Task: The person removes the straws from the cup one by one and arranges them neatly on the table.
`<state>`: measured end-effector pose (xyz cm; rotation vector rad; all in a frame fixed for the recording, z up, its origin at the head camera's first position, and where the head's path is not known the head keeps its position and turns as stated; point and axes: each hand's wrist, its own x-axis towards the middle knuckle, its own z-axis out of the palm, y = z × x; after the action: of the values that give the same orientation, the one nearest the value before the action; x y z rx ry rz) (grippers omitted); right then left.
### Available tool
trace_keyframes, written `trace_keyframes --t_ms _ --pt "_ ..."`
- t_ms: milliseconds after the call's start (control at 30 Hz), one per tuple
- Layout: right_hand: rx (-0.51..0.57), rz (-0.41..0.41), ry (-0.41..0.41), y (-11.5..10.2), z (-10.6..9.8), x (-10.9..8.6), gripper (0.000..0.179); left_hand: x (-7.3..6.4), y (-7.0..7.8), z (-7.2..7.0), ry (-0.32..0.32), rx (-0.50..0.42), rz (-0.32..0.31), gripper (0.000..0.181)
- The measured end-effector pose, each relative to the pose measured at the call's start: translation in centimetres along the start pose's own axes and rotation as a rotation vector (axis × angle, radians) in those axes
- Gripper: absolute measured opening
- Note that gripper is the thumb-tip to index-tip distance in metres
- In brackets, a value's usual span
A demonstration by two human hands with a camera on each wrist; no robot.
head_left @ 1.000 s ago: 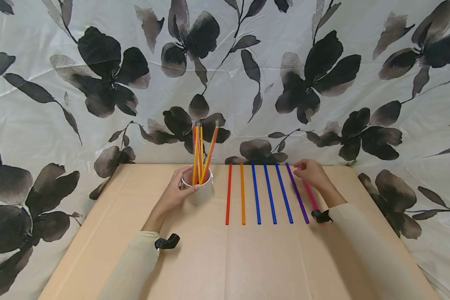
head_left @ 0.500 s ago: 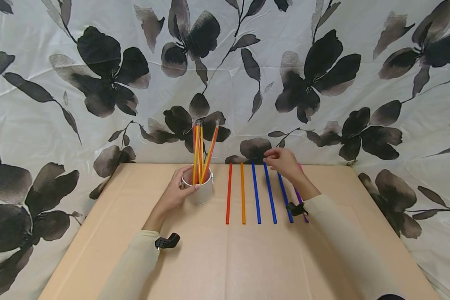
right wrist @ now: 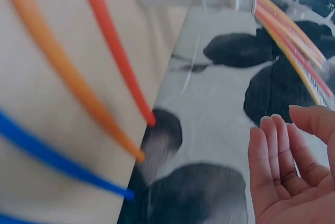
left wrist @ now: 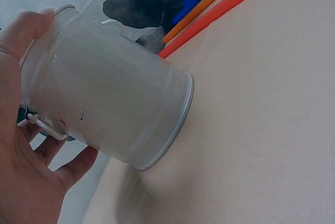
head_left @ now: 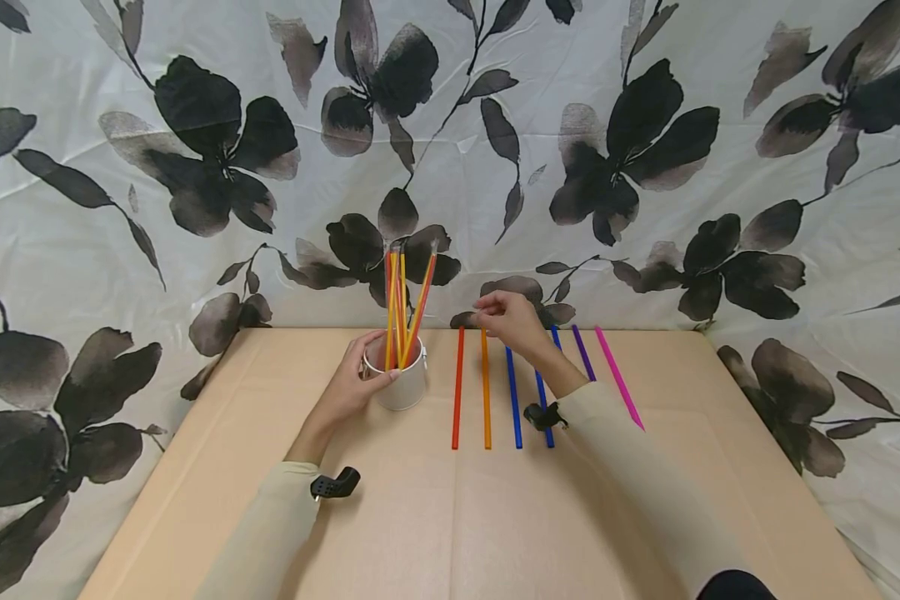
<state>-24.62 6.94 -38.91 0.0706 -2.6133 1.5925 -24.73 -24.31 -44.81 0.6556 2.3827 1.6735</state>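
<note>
Backdrop: we are seeing a white cloth (head_left: 487, 158) hanging behind everything, its print showing dark flowers and leaves.
Table: a pale tabletop (head_left: 390, 517) is spreading below it and bearing the bucket and the row.
Sleeves: a left sleeve (head_left: 258, 533) and a right sleeve (head_left: 645, 492), 2 cream ones, are reaching in from the near side.
Right hand: our right hand (head_left: 516, 319) is holding nothing; its fingers are bending slightly and hovering around the far ends of the orange and blue sticks, apart from them in the right wrist view.
Left hand: our left hand (head_left: 347, 381) is grasping the bucket near its rim, the thumb lying across the front and fingers curling behind.
Bucket: the white bucket (head_left: 405, 393) is standing upright on the table, its long axis vertical, its mouth facing up, its base sitting below our grip.
Row: 7 sticks are lying on the table, their long axes running toward the backdrop: 1 red stick (head_left: 458, 387), 1 orange stick (head_left: 486, 387), 3 blue sticks (head_left: 513, 400), 1 purple stick (head_left: 582, 350) and 1 pink stick (head_left: 621, 379); the last 2 are slanting, far ends leftward.
Bundle: red and yellow sticks (head_left: 391, 317) are rising from the bucket, at least 1 leaning right.
</note>
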Motion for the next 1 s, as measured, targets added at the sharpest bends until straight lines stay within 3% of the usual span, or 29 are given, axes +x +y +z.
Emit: trace_keyframes --t_ms 133,533,1000 --pt "0.062 -0.016 -0.007 -0.6 2.0 0.7 0.022 -0.6 1.4 -0.1 -0.008 -0.005 0.0 0.078" --pt "0.1 0.007 0.041 -2.2 6.9 1.5 0.03 -0.5 1.5 -0.1 0.0 -0.01 -0.005 0.079" --pt "0.158 -0.014 0.075 -2.0 9.2 2.8 0.028 -0.2 1.2 0.4 0.038 -0.015 0.015 0.078"
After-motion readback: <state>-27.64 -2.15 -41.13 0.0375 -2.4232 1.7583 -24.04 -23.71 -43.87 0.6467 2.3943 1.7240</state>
